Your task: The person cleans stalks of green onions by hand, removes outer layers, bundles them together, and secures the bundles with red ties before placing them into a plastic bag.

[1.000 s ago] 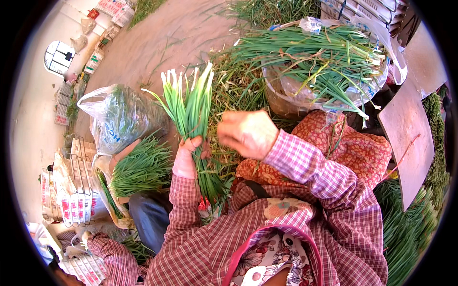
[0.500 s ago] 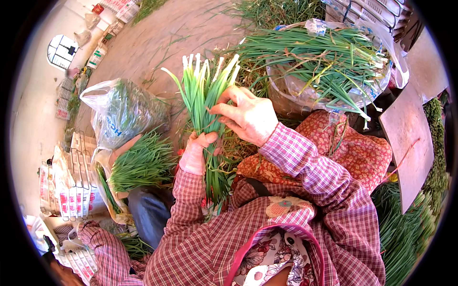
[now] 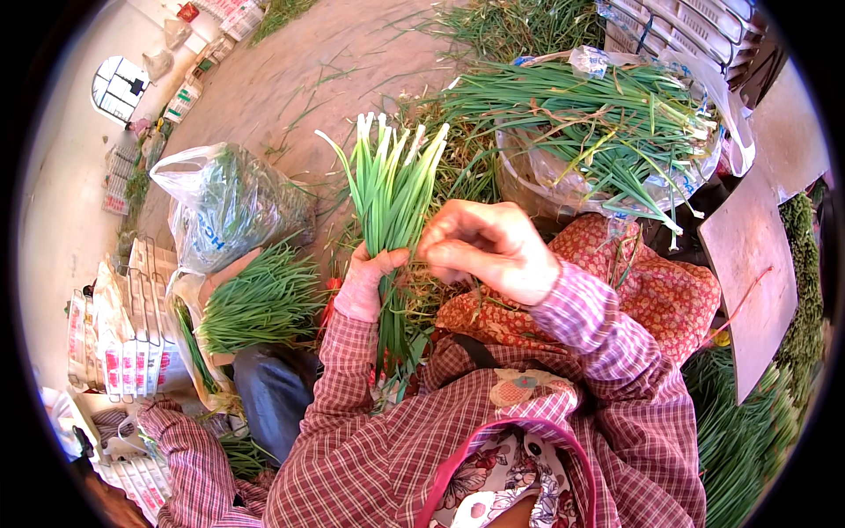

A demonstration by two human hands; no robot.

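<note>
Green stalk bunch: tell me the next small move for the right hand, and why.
Probably reach the right hand across and nudge the outermost left stalk inward: its tip splays away from the green stalk bunch, which the left hand holds, and the right hand is close by.

A produce workroom: near the clear plastic bag (image 3: 233,216) stand white crates (image 3: 141,363); beyond it, a rough floor (image 3: 352,48) strewn with leaf scraps (image 3: 524,28); to its right, a heap of long green stalks (image 3: 576,110).
</note>
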